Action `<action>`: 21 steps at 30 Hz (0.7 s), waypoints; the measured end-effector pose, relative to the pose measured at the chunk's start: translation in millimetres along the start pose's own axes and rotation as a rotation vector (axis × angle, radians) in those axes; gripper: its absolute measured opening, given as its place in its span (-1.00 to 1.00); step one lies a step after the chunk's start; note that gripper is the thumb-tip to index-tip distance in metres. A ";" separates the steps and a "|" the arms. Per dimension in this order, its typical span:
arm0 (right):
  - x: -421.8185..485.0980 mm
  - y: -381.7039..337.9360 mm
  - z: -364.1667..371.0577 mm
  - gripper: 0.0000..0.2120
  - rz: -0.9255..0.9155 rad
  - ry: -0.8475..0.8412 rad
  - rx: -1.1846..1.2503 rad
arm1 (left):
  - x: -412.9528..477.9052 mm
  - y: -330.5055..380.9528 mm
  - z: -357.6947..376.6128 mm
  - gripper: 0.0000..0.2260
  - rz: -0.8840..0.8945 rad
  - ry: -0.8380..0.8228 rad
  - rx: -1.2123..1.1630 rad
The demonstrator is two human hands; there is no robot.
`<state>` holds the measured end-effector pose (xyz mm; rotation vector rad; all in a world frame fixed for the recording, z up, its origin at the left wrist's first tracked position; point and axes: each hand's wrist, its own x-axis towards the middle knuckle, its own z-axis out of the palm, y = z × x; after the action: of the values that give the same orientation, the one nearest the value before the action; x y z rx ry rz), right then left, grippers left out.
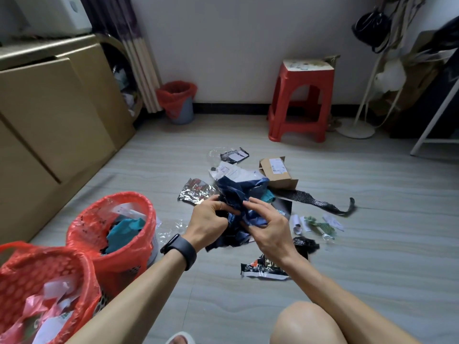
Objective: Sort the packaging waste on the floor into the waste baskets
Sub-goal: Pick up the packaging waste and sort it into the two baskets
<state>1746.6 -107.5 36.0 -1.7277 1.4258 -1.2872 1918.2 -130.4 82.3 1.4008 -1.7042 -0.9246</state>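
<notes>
Packaging waste (248, 173) is mostly scattered over the floor (372, 244) mid-room, but one piece, a crumpled dark blue wrapper (242, 192), is held up just above the pile. It's gripped by the left hand (211, 220) on its left side, fingers curled into the folds. On the right side it's pinched between thumb and fingers of the right hand (269, 228). A black band (182, 250) is worn on the left wrist.

Left of the hands a silver foil wrapper (196, 192) is lying on the floor. A white mailer (227, 170) and a black mailer (234, 155) are found farther out, with an open cardboard box (277, 171) to their right. A black mesh strip (318, 202) is stretched out to the right, and a green-and-white scrap (320, 224) is seen near it. A black printed wrapper (265, 268) is laid flat under the right wrist. Some clear film (171, 227) is spotted beside the left wrist.

Two baskets lined with red bags are parked near left. The farther basket (116, 194) is loaded with teal and white scraps, the nearest basket (49, 252) with pink and white bits. A third bin (181, 112) with a red liner is set against the far wall, and a red stool (300, 100) is placed to its right.
</notes>
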 end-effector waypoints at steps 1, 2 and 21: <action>0.8 3.2 0.1 -0.62 -0.015 0.047 -0.009 | -1.7 4.0 -0.8 -0.69 -0.028 -0.063 -0.073; 1.3 4.4 0.1 -0.66 -0.012 0.078 0.001 | -3.9 8.5 -1.5 -0.75 -0.042 -0.115 -0.140; 10.0 -0.9 -19.5 -0.68 0.213 0.020 0.500 | -7.0 5.3 1.1 -0.70 0.233 -0.081 0.167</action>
<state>1729.1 -113.6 47.6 -1.2031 1.1348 -1.3965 1915.8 -122.6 85.8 1.2485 -1.9957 -0.7313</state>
